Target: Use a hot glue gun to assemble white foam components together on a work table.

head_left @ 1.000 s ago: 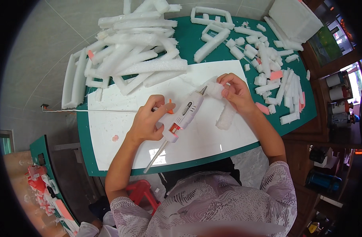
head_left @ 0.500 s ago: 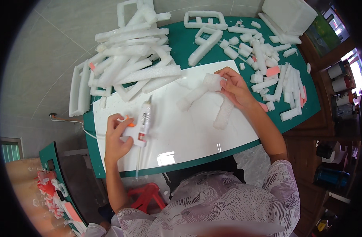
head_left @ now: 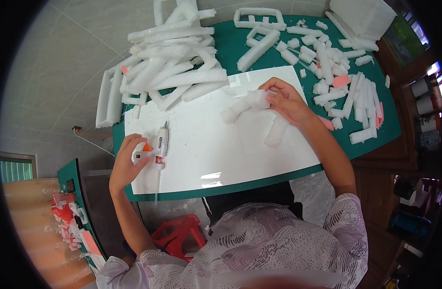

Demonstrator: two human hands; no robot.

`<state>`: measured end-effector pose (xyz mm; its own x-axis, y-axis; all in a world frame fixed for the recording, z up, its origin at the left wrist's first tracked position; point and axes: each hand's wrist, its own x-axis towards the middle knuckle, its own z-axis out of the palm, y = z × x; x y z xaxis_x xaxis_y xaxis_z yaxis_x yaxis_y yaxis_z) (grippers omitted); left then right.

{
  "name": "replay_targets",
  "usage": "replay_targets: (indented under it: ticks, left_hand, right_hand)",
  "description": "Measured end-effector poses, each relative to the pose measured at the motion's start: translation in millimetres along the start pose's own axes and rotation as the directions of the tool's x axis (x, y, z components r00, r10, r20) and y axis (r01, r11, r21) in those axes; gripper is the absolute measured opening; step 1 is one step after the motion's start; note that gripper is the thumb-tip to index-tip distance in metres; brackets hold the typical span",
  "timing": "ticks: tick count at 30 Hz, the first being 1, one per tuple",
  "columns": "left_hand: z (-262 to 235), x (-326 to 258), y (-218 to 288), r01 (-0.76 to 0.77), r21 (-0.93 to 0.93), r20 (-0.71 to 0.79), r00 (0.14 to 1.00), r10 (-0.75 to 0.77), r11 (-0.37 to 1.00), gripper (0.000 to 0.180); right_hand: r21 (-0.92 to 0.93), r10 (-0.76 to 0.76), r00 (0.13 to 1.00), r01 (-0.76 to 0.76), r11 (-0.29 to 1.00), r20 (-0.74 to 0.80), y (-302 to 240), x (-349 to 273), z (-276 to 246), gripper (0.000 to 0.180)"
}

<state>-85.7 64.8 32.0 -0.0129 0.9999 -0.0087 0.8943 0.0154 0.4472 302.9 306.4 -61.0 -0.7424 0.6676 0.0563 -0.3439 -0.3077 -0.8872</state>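
A white glue gun (head_left: 161,142) with an orange trigger lies on the white board (head_left: 197,166), a clear glue stick jutting from its back end. Around its handle, fingers and thumb apart, is my left hand (head_left: 126,161); no firm grip on it shows. My right hand (head_left: 288,102) pinches a white foam strip (head_left: 245,105) at its right end, over the far part of the board. Just below that hand another short foam piece (head_left: 277,131) slants down; whether it joins the pinched strip is hidden by the fingers.
A tall pile of white foam strips and frames (head_left: 170,65) stands at the back left. Loose foam bits (head_left: 329,67), some pink, cover the right of the green table (head_left: 226,45). A white foam box (head_left: 363,17) sits far right. A red stool (head_left: 180,233) stands below the near edge.
The glue gun has come to lie farther left on the board, and my left hand has shifted left with its fingers spreading. My right hand keeps its pinch on the foam strip.
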Motion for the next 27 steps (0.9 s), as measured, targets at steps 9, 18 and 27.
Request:
replay_targets:
  ticks: [9, 18, 27]
  left_hand:
    - [73.5, 94.8, 100.4, 0.123, -0.813, 0.196, 0.978, 0.069, 0.569, 0.026]
    - [123.6, 138.7, 134.5, 0.497, -0.862, 0.506, 0.845, 0.170, 0.095, 0.037]
    - [126.4, 136.8, 123.3, 0.350, -0.925, 0.366, 0.924, 0.107, 0.146, 0.038]
  right_hand:
    - [-0.122, 0.087, 0.983, -0.068, 0.990, 0.160, -6.9, -7.7, 7.7, 0.018]
    - [-0.090, 0.072, 0.968, -0.051, 0.995, 0.239, -2.4, -8.4, 9.3, 0.021]
    - [-0.397, -0.068, 0.978, 0.142, 0.907, 0.195, -6.4, -5.1, 15.4, 0.025]
